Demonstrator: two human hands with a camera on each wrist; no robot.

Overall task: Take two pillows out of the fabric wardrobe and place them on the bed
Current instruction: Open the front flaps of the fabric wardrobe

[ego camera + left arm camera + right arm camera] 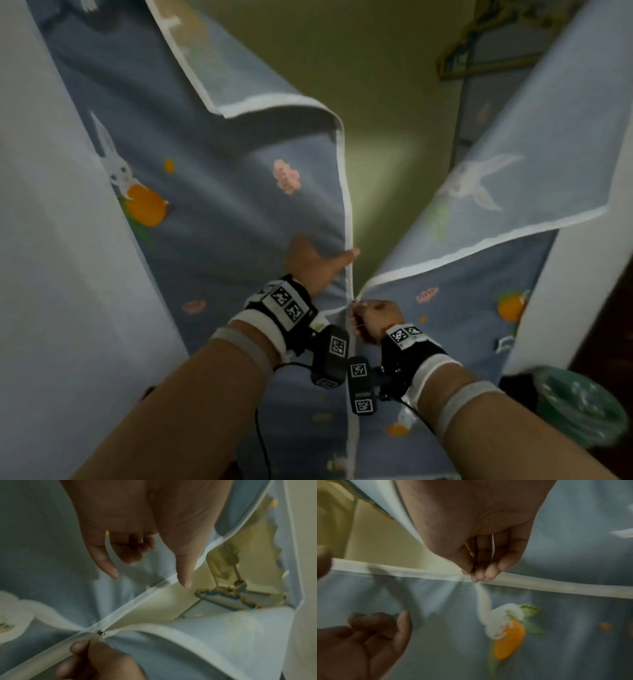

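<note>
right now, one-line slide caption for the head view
Right hand pinches the zipper pull of the partly open fabric wardrobe; left hand rests on its flap.

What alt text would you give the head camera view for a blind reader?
A person's right hand pinches the small metal zipper pull of a blue-grey fabric wardrobe printed with rabbits and oranges, zip open above. The left hand rests on the left flap's white edge.
</note>
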